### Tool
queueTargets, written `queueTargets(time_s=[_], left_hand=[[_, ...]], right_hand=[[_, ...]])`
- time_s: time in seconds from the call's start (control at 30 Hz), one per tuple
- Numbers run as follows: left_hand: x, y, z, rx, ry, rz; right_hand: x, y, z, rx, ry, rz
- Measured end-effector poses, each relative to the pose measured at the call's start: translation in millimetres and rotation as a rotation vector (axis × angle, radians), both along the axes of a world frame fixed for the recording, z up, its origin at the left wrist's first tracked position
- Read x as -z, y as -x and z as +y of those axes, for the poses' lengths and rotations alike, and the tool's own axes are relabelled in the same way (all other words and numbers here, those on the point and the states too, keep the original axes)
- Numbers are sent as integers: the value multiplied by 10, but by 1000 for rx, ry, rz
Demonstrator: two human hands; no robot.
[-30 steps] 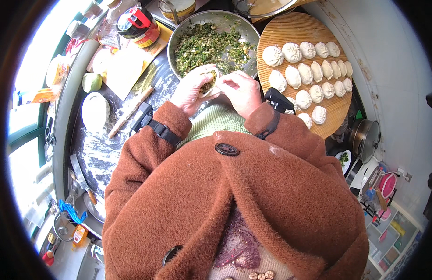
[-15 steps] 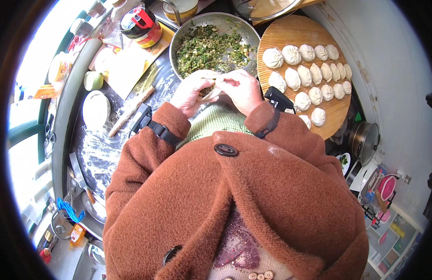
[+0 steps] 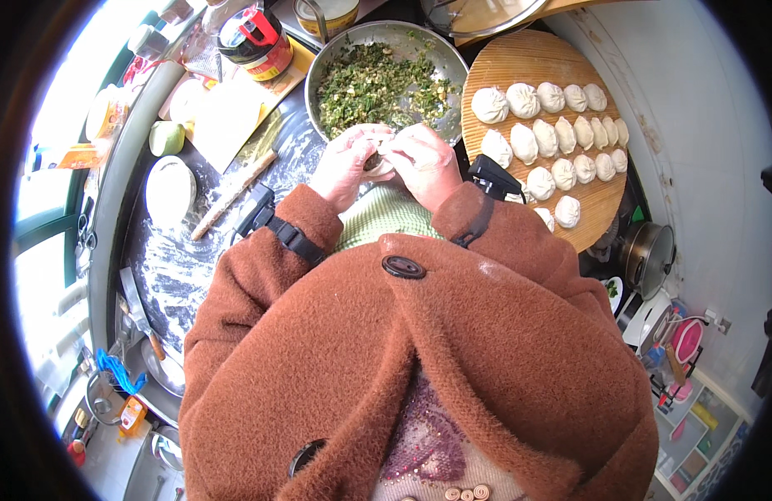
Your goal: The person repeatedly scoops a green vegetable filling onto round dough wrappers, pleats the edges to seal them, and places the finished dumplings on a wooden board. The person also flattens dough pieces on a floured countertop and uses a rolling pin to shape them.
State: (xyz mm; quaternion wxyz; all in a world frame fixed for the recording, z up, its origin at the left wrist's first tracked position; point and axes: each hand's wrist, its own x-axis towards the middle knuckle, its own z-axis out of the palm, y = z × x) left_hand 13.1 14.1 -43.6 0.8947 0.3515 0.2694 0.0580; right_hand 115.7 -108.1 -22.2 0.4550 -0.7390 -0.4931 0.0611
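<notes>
My left hand cups a dough wrapper with green filling showing inside, just below the steel pan of chopped green filling. The fingers of my right hand are pinched on the wrapper's upper edge, touching my left hand's fingertips; part of the dough is hidden behind them. To the right, a round wooden board holds several rows of shaped dumplings. A rolling pin lies to the left on the floured dark worktop.
A white dish, green-topped container, cutting board and red-lidded jar stand at the left. A scraper lies near a metal bowl. Pots sit at the right beside the wall; a window is left.
The opening of the wrapper has narrowed, with less filling showing than a second ago, as my hands have drawn closer around it. Other things stand as before.
</notes>
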Motion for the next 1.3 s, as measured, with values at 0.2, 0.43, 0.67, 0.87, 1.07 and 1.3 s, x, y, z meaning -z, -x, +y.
queueTargets(time_s=[0.2, 0.43, 0.67, 0.87, 1.07, 1.3], left_hand=[[-52, -4, 81, 137, -77, 41], [-183, -15, 79, 37, -62, 39], [-111, -35, 22, 83, -100, 53], [-93, -13, 49, 204, -144, 88], [-172, 7, 93, 264, -222, -9], [-233, 10, 227, 332, -246, -45]], right_hand=[[-76, 20, 26, 166, 64, 259], [-9, -6, -12, 181, 81, 332], [-9, 9, -56, 97, 56, 163], [-85, 14, -49, 90, 95, 324], [-66, -45, -72, 50, 191, 331], [-36, -56, -115, 118, 164, 402]])
